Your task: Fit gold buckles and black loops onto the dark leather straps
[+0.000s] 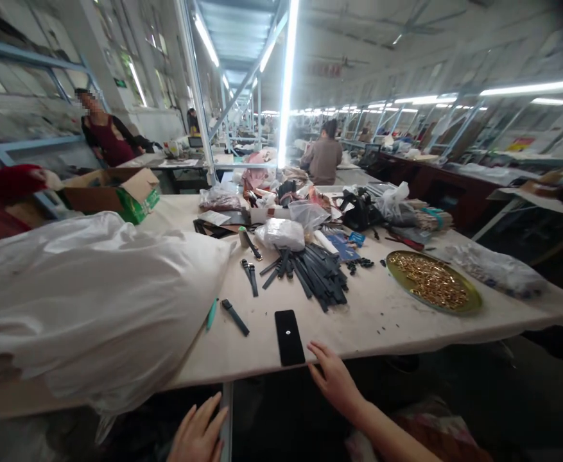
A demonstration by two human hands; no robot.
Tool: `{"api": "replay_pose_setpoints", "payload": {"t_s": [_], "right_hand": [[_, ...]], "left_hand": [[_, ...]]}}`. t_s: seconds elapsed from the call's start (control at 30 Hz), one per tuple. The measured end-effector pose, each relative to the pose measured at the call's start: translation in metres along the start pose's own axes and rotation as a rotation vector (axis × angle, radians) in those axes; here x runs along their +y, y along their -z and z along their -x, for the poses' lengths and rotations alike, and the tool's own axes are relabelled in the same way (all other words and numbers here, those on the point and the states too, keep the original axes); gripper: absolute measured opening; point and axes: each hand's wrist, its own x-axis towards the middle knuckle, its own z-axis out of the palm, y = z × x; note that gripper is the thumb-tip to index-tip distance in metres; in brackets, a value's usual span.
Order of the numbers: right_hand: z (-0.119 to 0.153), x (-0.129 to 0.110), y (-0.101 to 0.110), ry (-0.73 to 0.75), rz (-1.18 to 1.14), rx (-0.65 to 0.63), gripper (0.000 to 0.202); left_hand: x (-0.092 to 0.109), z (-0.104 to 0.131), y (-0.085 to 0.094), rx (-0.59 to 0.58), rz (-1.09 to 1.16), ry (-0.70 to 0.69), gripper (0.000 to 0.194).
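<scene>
My right hand (pixel 335 380) is at the table's front edge, fingers apart and holding nothing, just right of a black phone (pixel 289 339) lying flat. Below the edge, my left hand (pixel 199 431) is spread and empty beside a light metal bar. A dark strap with a buckle (pixel 235 317) lies left of the phone, near a green tool (pixel 211 314). Two more short straps (pixel 250 278) rest behind it. A fanned pile of dark strips (pixel 320 277) sits at the table's middle.
A large white cloth bundle (pixel 93 301) covers the left side. On the right stands a round tray (pixel 474 305) of gold-coloured metal pieces. Plastic bags, a wrapped white bundle (pixel 281 233) and an open cardboard box (pixel 88 192) are farther back. Other people (pixel 325 157) are in the background.
</scene>
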Motion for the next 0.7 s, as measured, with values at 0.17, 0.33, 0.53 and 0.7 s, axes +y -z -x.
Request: {"api": "replay_pose_setpoints", "payload": {"t_s": [0.17,0.33,0.53,0.7], "right_hand": [[-0.010,0.055,0.055,-0.144,0.022,0.061,0.042],[-0.017,0.081,0.056,-0.125,0.053,0.074,0.040],[-0.103,0.126,0.060,-0.111,0.115,0.089,0.042],[-0.240,0.193,0.082,-0.151,0.228,0.118,0.046]], "left_hand": [[0.016,-0.087,0.034,-0.099,0.164,0.017,0.039],[0.033,-0.110,0.033,-0.329,0.433,0.232,0.041],[-0.003,-0.187,-0.010,-0.570,0.551,0.559,0.045],[-0.066,-0.291,-0.092,-0.581,0.487,0.777,0.039]]}}
